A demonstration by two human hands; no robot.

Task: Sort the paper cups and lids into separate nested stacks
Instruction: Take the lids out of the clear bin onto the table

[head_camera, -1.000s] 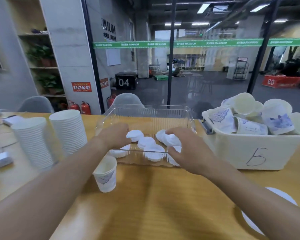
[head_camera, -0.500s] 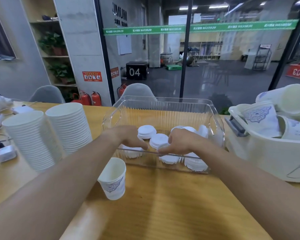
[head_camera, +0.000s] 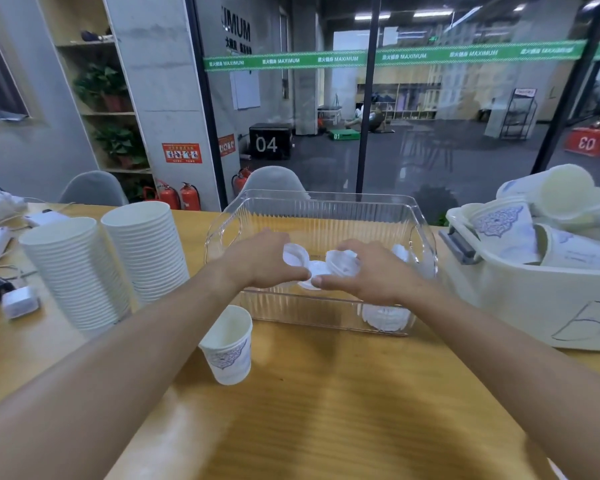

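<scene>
Both hands reach into a clear ribbed plastic bin [head_camera: 321, 202] that holds white lids. My left hand [head_camera: 264, 261] holds a white lid [head_camera: 293, 254] tilted up in its fingers. My right hand [head_camera: 371, 271] holds another white lid [head_camera: 342, 261], also tilted. The thumbs nearly meet over a lid [head_camera: 314, 273] between the two hands. More lids [head_camera: 385, 317] lie in the bin's near right corner. A single printed paper cup [head_camera: 227, 344] stands upright on the wooden table in front of the bin. Two tall nested stacks of white cups [head_camera: 77, 271] [head_camera: 146, 247] stand at the left.
A cream tub [head_camera: 541, 306] marked with a handwritten figure, piled with loose printed cups [head_camera: 506, 226], stands at the right. Chargers and cables [head_camera: 18, 301] lie at the far left. Grey chairs [head_camera: 274, 181] and a glass wall are behind the table.
Both hands have lifted a little in the bin and each now holds a lid tilted up. The view has shifted slightly, showing more of the cream tub.
</scene>
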